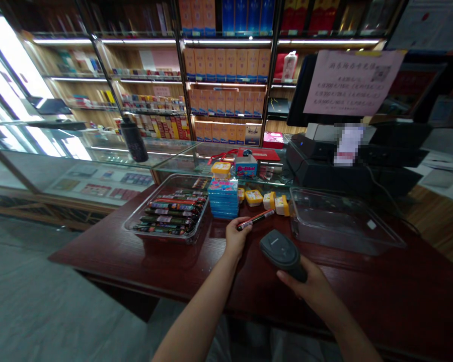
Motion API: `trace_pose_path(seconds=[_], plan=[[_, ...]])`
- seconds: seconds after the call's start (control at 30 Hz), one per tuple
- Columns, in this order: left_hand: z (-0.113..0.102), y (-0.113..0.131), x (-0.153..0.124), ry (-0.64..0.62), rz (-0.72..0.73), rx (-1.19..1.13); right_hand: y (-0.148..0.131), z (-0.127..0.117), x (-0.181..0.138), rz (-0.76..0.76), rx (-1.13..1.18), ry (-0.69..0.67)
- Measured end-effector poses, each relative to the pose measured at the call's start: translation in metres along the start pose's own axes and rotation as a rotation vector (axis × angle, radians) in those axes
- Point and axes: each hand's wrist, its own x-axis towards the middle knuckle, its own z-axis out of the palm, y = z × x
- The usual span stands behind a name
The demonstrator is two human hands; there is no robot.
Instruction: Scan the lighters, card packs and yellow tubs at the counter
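My left hand (236,236) is closed round one end of a thin red snack stick (257,219), which lies slanted just above the dark wooden counter (154,256). My right hand (305,286) grips the handle of a dark barcode scanner (281,251); its head points up toward the stick, a short gap away. To the left stands a clear tray (136,221) filled with several similar wrapped sticks. A stack of blue packs (223,198) sits just behind my left hand.
An empty clear plastic bin (340,221) stands at the right. Small yellow packets (266,199) lie between the blue stack and the bin. A black till with a screen and paper notice (347,151) stands behind. Glass display cases (98,166) and stocked shelves fill the back.
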Motion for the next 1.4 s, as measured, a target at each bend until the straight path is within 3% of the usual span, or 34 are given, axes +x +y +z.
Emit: trace_pose_path(seconds=[0.17, 0.3, 0.47, 0.6, 0.73, 0.83, 0.93, 1.03, 1.13, 1.27, 1.4], plan=[[0.002, 0.005, -0.004, 0.016, -0.012, -0.022, -0.003, -0.012, 0.008, 0.002, -0.557, 0.061], [0.003, 0.015, -0.009, 0.032, 0.044, 0.002, 0.009, -0.009, 0.023, 0.006, -0.959, 0.118], [0.002, 0.032, -0.016, 0.092, 0.244, 0.137, 0.031, 0.001, 0.034, -0.024, -1.074, 0.147], [-0.008, 0.059, -0.020, 0.101, 0.294, 0.166, 0.041, 0.002, 0.031, -0.091, -1.036, 0.127], [-0.043, 0.108, -0.019, 0.160, 0.322, 0.054, 0.043, -0.001, 0.026, -0.134, -1.017, 0.153], [-0.088, 0.147, -0.014, 0.313, 0.365, -0.032, 0.043, -0.001, 0.023, -0.113, -0.996, 0.149], [-0.139, 0.170, -0.005, 0.469, 0.431, 0.026, 0.043, -0.001, 0.023, -0.069, -0.981, 0.129], [-0.179, 0.173, 0.004, 0.578, 0.406, 0.147, 0.043, -0.001, 0.024, -0.055, -0.948, 0.115], [-0.199, 0.165, 0.012, 0.638, 0.287, 0.331, 0.044, -0.001, 0.023, -0.052, -0.933, 0.100], [-0.206, 0.161, 0.017, 0.686, 0.247, 0.829, 0.045, -0.002, 0.022, -0.059, -0.932, 0.103], [-0.203, 0.159, 0.010, 0.542, 0.273, 1.369, 0.046, -0.003, 0.022, -0.062, -0.934, 0.124]])
